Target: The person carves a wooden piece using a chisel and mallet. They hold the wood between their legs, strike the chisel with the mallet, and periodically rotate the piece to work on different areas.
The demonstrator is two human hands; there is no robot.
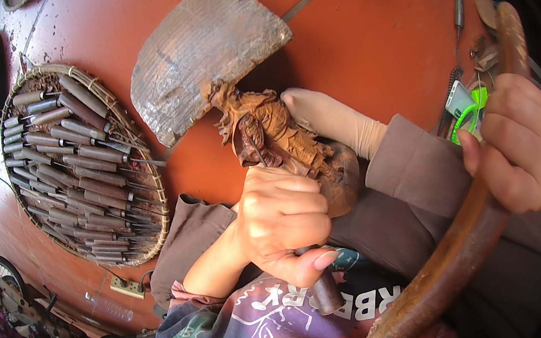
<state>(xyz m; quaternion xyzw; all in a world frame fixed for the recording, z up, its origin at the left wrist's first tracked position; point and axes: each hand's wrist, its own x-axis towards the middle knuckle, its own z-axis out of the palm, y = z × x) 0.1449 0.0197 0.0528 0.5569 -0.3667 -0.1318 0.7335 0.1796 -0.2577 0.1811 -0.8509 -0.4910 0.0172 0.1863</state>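
My left hand is closed around a wood-carving chisel. Its dark round handle sticks out below my fist, and the thin blade points up into a brown carved wooden figure. Whether the edge touches the wood is hard to tell. Folds and hollows cover the figure, which leans between my legs with its top against a worn slab of wood. On the right, my right hand grips a long, curved wooden club near its upper part. The club slants down toward my lap, apart from the chisel.
A round wicker basket full of wooden-handled chisels stands left on the red floor. My socked foot rests beside the figure. A corded handpiece and a bright green object lie right; a power strip lies lower left.
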